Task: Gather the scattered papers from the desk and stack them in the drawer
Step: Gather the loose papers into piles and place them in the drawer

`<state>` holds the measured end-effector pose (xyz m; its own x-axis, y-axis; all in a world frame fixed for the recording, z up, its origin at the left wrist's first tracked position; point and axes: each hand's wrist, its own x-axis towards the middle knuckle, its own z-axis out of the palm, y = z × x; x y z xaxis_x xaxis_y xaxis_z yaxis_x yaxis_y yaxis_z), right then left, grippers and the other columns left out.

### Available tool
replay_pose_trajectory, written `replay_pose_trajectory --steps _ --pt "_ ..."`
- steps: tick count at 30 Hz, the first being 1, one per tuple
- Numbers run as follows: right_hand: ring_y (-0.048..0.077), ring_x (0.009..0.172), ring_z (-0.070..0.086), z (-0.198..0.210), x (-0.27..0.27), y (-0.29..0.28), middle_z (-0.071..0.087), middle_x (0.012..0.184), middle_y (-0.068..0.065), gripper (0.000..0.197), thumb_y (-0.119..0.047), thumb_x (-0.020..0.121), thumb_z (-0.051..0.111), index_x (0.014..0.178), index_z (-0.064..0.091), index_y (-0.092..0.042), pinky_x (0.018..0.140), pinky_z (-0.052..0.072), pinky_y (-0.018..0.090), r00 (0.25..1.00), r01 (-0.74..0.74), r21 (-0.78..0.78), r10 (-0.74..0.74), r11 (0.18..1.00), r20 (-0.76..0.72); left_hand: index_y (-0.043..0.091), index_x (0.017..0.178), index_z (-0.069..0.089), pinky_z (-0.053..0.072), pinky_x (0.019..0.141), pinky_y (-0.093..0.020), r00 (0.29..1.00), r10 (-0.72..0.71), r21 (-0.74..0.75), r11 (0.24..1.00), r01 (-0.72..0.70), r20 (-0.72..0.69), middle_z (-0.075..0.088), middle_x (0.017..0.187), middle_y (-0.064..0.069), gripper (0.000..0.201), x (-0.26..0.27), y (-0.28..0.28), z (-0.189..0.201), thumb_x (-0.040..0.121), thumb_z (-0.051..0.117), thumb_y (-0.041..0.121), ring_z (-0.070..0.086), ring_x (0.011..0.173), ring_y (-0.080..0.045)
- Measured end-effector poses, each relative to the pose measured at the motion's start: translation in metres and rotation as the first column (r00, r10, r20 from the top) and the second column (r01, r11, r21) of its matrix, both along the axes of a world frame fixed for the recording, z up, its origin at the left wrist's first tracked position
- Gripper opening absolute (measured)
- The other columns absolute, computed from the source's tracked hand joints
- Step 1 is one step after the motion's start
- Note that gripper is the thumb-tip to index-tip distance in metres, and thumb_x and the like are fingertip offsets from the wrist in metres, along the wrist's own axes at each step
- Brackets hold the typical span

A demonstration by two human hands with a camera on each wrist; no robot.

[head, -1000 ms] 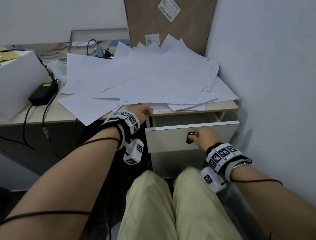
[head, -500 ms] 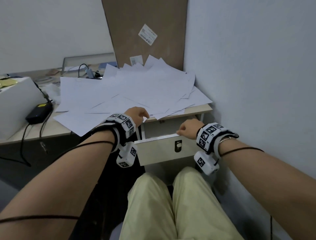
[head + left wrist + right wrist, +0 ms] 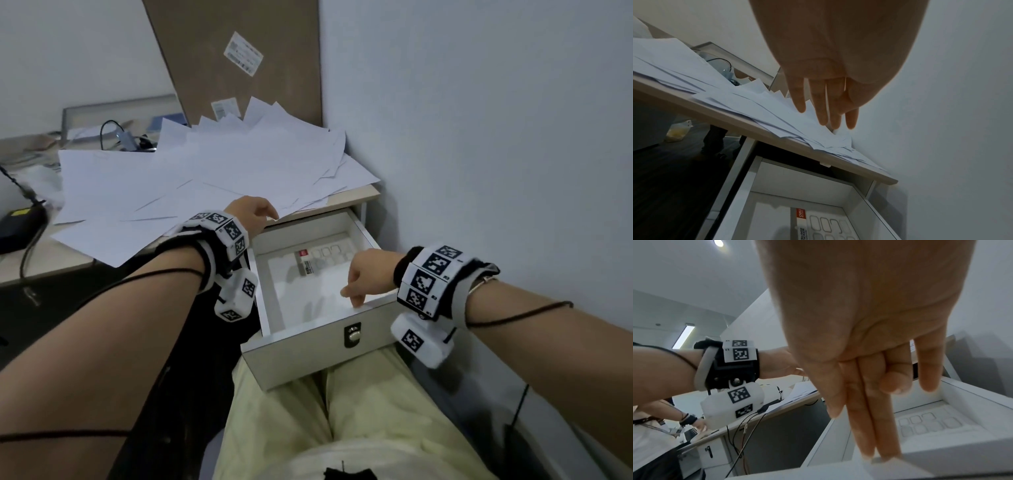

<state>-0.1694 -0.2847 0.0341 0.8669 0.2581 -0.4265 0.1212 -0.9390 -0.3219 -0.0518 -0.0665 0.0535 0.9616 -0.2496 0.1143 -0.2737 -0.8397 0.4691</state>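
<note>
One open drawer (image 3: 301, 337), one sticker sheet (image 3: 320, 262) inside, two hands above.

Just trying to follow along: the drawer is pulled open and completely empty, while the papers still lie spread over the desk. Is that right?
Not quite. The drawer is open, but it is not empty: the head view shows a sticker sheet pack lying on its floor. The papers do still lie spread over the desk.
</note>
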Motion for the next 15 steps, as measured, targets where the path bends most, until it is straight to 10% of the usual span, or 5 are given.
replay_pose_trajectory --steps 5,15 --pt "0.005 0.068 0.058 0.001 0.015 0.007 0.071 0.083 -0.005 0.036 -0.037 0.095 0.049 0.090 0.074 -0.012 0.072 0.046 0.021 0.998 -0.040 -0.021 0.038 0.999 -0.059 0.019 0.097 0.070 0.043 0.086 -0.024 1.000 0.023 0.017 1.000 -0.023 -0.016 0.066 0.112 -0.004 0.033 0.008 0.004 -0.006 0.086 0.045 0.001 0.059 0.108 -0.020" --pt "0.018 0.091 0.067 0.018 0.091 -0.009 0.074 0.094 0.004 0.029 -0.033 0.090 0.058 0.088 0.075 -0.010 0.084 0.050 0.030 0.968 0.127 0.211 -0.167 0.969 0.188 0.014 0.110 0.066 0.040 0.086 -0.025 0.987 0.136 0.000 0.991 -0.137 -0.080 0.062 0.121 -0.008 0.033 0.039 0.017 -0.013 0.089 0.044 0.003 0.056 0.111 -0.023"
